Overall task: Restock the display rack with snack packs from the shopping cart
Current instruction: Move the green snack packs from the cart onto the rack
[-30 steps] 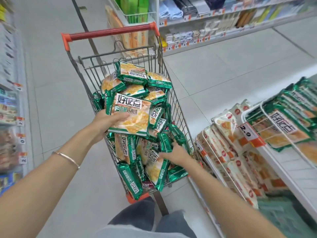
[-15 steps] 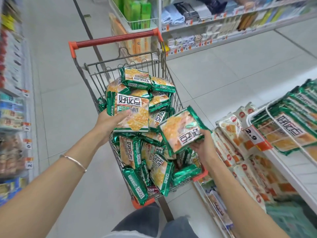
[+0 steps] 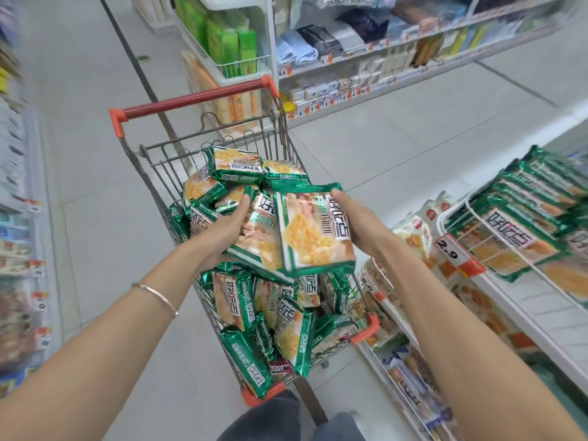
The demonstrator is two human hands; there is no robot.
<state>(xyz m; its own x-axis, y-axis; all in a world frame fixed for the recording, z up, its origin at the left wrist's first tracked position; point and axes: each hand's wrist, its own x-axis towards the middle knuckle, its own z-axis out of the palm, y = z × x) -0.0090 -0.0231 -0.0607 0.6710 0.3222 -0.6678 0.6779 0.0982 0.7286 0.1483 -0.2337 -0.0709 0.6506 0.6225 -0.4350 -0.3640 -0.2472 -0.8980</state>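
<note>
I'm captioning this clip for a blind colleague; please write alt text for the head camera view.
A person's left hand and right hand each hold a green snack pack above a shopping cart heaped with the same packs. On the right, a white wire display rack with a 2.9 price tag holds more of them.

right hand [image 3: 359, 224]: fingers tucked behind the front pack [image 3: 315, 233], can't see my grip | left hand [image 3: 227, 226]: palm buried under the second pack [image 3: 259, 240] | left shelves [image 3: 16, 249]: total blur, labels unreadable | display rack [image 3: 458, 211]: chopped by right edge | cart [image 3: 152, 151]: floor lost under packs
</note>
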